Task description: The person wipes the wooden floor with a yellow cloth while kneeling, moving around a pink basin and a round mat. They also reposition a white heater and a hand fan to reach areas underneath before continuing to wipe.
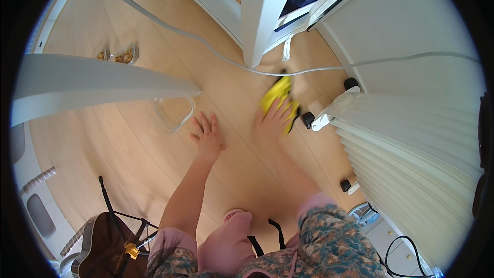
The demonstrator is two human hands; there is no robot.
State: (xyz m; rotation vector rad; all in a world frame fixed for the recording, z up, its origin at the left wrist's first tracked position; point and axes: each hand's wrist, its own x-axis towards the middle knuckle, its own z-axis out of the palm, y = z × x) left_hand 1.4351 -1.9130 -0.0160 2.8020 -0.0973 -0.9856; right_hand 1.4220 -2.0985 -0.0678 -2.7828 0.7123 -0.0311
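My right hand [273, 121] lies on a crumpled yellow cloth [276, 92] with black edging, on the wood-look floor [239, 162]. Both are blurred, and whether the fingers grip the cloth or only press on it does not show. My left hand [207, 133] has its fingers spread, palm down at the floor, with nothing in it. Just beyond its fingertips, to the left, a clear empty plastic container [174, 116] sits partly hidden by a white furniture leg [115, 83].
A grey cable [200, 40] crosses the view above the cloth. White shelving [256, 15] stands ahead. An oil-filled radiator [401, 139] on black casters is at the right. Clear containers with brown bits [126, 55] lie at upper left, a guitar [112, 243] at lower left.
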